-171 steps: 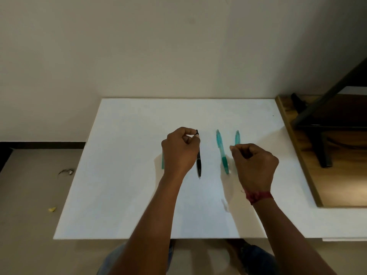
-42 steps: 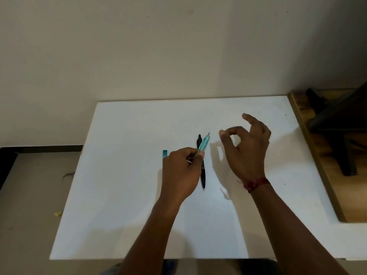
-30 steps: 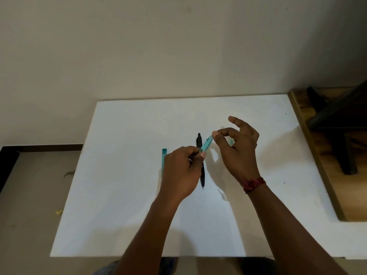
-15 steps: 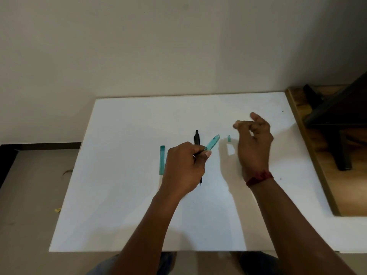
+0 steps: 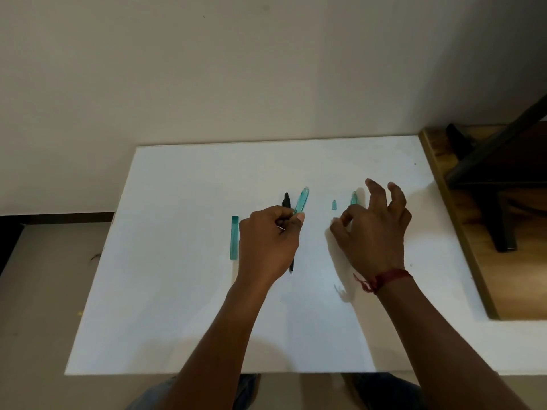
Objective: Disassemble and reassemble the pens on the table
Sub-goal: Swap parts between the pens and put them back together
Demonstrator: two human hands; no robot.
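Observation:
My left hand [image 5: 268,244] grips a teal translucent pen barrel [image 5: 302,200] that points up and away from its fingers. A black pen [image 5: 286,200] lies lengthwise on the white table [image 5: 177,291], mostly hidden under that hand, its tip showing at the near side. A teal barrel piece [image 5: 234,237] lies left of the hand. My right hand [image 5: 374,232] hovers low over the table with fingers spread and loosely curled, holding nothing that I can see. A small teal end piece [image 5: 334,205] lies just beyond its thumb, and another teal pen part [image 5: 354,198] lies partly behind its fingers.
A wooden surface [image 5: 485,255] with a dark metal frame [image 5: 488,161] adjoins the table's right edge. A plain wall rises behind the table. The floor shows at the left with small bits of debris.
My right hand pulled a small piece off the teal barrel's end, moved right and lowered toward the table; the small teal piece now lies there. My left hand kept hold of the barrel.

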